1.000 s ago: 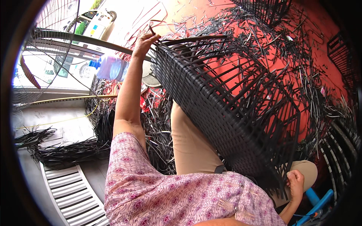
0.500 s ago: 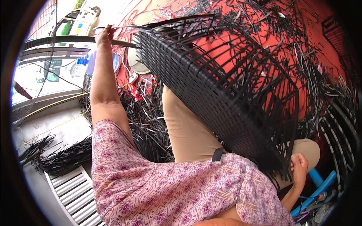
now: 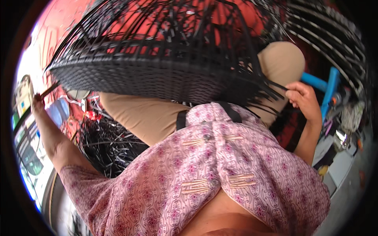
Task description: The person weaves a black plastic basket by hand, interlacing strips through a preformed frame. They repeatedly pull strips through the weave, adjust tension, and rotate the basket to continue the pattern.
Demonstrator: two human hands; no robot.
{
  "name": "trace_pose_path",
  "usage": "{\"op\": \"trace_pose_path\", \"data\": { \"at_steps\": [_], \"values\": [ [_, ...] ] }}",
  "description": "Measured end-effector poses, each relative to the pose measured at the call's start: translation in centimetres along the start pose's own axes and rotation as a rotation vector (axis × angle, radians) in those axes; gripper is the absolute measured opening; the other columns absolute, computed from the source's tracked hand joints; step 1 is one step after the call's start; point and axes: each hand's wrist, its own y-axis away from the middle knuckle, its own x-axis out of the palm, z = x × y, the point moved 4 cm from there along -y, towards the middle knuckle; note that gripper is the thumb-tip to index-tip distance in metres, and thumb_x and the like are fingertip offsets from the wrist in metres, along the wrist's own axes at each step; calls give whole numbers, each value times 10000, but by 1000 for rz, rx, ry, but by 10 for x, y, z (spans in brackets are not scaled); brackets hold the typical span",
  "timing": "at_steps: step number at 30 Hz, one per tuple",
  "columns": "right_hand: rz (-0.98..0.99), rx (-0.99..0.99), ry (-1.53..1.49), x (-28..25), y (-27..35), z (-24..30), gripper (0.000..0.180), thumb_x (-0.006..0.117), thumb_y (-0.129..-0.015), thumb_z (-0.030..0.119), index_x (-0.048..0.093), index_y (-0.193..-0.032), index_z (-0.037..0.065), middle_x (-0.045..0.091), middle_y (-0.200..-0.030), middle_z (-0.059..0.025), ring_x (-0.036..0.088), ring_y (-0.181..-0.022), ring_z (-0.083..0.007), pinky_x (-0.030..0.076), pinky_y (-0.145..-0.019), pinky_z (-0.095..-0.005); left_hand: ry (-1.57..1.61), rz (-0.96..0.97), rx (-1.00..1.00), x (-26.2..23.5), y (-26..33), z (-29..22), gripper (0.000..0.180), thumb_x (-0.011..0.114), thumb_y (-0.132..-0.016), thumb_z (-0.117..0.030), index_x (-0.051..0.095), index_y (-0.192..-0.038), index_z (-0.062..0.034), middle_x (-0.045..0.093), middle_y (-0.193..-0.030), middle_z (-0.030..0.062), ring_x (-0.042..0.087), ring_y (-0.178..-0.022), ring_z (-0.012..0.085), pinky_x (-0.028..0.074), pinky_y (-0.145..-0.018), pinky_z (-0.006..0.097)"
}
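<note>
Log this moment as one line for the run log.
left hand: stretched out, pulling thin dark strand | right hand: gripping loose black strips at edge of black woven wicker frame | frame: across lap | floor: black strip offcuts

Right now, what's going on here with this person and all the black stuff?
A person in a pink patterned shirt sits with a half-woven black wicker basket frame across their lap. The left hand is stretched far out to the side, pulling a thin strand. The right hand grips the loose black strips at the basket's edge. Cut black strips litter the floor.
</note>
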Motion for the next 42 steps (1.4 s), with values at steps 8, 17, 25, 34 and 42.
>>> {"op": "trace_pose_path", "data": {
  "at_steps": [8,17,25,34,42],
  "values": [
    [-188,-312,176,-55,34,-14,295,688,-846,93,719,-1137,55,587,-827,59,493,-752,-45,416,-685,-221,-245,360,801,125,348,-126,374,549,-1001,-61,564,-1372,-12,598,-1355,149,601,-1196,231,477,-1016,367],
    [-347,-467,477,-41,74,-12,331,658,-829,81,690,-1156,35,722,-1044,-132,691,-966,-256,520,-881,-347,-359,1220,1473,214,853,-125,576,692,-836,-564,663,-1211,-128,653,-1088,85,591,-1087,303,462,-938,427],
    [-529,-576,783,-72,91,9,390,694,-867,241,668,-1217,71,662,-1198,-166,648,-1091,-353,522,-911,-428,-311,1191,1624,238,864,-116,423,708,-819,-501,742,-1031,-136,710,-915,92,662,-956,274,525,-837,407],
    [-711,-889,609,-128,59,38,265,755,-824,264,765,-976,47,747,-848,-131,725,-783,-255,546,-710,-367,-172,1268,1336,229,740,-231,315,737,-857,-350,764,-1005,-73,697,-858,87,664,-773,232,500,-716,359],
    [-629,-954,507,-115,-60,135,323,771,-826,357,784,-986,76,760,-918,-103,702,-854,-220,531,-787,-380,-16,1199,900,181,539,-304,377,583,-980,-309,736,-1122,5,739,-1009,69,639,-981,155,443,-952,294]
  ]
}}
